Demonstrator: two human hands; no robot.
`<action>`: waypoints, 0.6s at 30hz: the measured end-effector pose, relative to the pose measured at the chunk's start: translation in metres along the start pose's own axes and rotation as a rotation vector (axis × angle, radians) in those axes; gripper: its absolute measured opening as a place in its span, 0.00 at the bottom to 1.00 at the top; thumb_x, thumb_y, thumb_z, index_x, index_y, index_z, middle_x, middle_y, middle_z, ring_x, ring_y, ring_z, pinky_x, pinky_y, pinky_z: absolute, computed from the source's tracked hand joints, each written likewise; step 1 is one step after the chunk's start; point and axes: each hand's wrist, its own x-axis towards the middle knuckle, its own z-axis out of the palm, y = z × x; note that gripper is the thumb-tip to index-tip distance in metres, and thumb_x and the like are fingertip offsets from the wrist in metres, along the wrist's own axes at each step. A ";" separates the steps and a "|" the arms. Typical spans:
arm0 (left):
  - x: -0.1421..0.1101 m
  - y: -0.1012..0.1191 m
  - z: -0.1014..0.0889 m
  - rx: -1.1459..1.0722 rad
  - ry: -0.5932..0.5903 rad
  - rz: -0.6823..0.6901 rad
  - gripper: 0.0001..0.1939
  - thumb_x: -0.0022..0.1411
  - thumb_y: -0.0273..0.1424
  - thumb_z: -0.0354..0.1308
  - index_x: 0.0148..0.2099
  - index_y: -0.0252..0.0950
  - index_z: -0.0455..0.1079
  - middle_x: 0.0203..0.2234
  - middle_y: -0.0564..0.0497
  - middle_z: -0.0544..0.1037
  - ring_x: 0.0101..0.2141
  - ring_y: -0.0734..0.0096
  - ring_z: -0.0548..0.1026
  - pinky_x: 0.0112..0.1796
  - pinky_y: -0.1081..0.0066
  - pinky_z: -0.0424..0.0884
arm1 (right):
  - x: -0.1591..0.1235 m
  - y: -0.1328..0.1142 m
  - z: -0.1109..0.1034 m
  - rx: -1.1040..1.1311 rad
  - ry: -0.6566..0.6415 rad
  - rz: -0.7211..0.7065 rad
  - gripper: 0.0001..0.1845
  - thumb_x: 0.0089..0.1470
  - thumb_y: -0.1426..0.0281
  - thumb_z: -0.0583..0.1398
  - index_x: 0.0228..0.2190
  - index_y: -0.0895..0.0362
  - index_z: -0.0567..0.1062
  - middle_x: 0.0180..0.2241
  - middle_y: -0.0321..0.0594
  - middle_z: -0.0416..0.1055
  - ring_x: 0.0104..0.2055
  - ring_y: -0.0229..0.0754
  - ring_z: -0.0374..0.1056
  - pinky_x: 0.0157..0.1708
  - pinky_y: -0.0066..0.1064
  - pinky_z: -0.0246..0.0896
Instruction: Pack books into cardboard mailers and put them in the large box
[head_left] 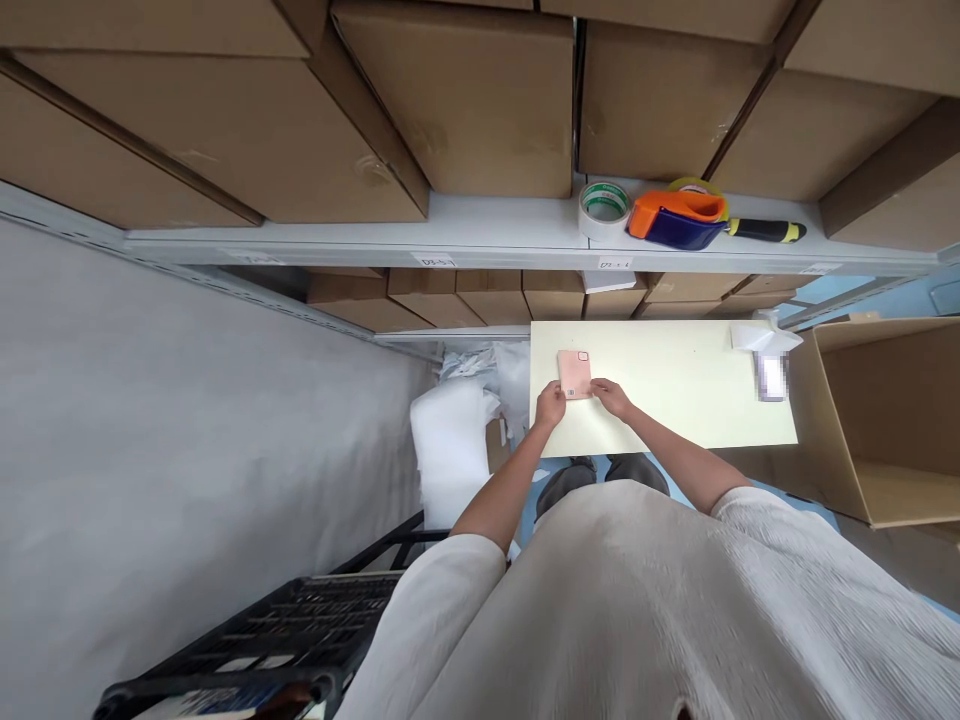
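A flat pink box (574,372) with a small dark-outlined mark near its top and a printed code near its bottom is over the pale yellow tabletop (675,390). My left hand (551,405) is closed on its lower left corner, thumb along the edge. At its lower right edge, the fingers of my right hand (611,397) pinch the side. I cannot tell whether the box rests on the board or is lifted slightly.
At the table's right end lie a blurred label (771,377) and white wrapping (765,337), beside an open carton (885,420). White foam sheeting (450,440) stands left. On the shelf ahead are a tape roll (604,205) and an orange-blue tape dispenser (679,220). A black crate (300,625) sits lower left.
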 end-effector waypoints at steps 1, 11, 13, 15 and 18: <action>-0.001 -0.002 -0.002 0.020 -0.007 -0.030 0.20 0.65 0.20 0.56 0.54 0.38 0.80 0.49 0.45 0.87 0.53 0.57 0.84 0.58 0.60 0.78 | 0.000 0.002 0.000 -0.010 0.002 0.002 0.16 0.60 0.65 0.64 0.49 0.52 0.84 0.56 0.44 0.82 0.58 0.51 0.76 0.64 0.47 0.69; -0.013 -0.011 0.001 0.099 -0.157 0.020 0.32 0.68 0.23 0.58 0.72 0.39 0.70 0.66 0.44 0.78 0.66 0.58 0.77 0.69 0.58 0.70 | 0.005 0.009 0.002 0.025 0.018 0.027 0.24 0.54 0.70 0.65 0.54 0.54 0.82 0.58 0.47 0.81 0.62 0.52 0.75 0.67 0.48 0.66; -0.015 -0.011 0.001 0.114 -0.169 0.010 0.36 0.67 0.25 0.60 0.76 0.40 0.66 0.67 0.44 0.77 0.67 0.56 0.76 0.69 0.56 0.70 | 0.006 0.007 0.002 0.079 0.031 0.075 0.25 0.52 0.72 0.65 0.53 0.56 0.82 0.59 0.49 0.81 0.61 0.52 0.75 0.65 0.47 0.68; -0.016 -0.012 0.000 0.116 -0.183 0.006 0.38 0.67 0.27 0.62 0.77 0.42 0.64 0.68 0.44 0.77 0.67 0.55 0.76 0.68 0.55 0.71 | 0.006 0.006 0.001 0.118 0.058 0.137 0.26 0.50 0.73 0.65 0.53 0.56 0.82 0.58 0.50 0.80 0.60 0.52 0.76 0.63 0.46 0.70; -0.017 -0.013 -0.002 0.112 -0.195 0.006 0.36 0.68 0.28 0.63 0.76 0.42 0.65 0.69 0.44 0.76 0.68 0.55 0.74 0.69 0.56 0.70 | 0.005 0.003 0.001 0.134 0.076 0.183 0.26 0.48 0.71 0.67 0.51 0.56 0.81 0.53 0.49 0.82 0.54 0.51 0.77 0.57 0.44 0.72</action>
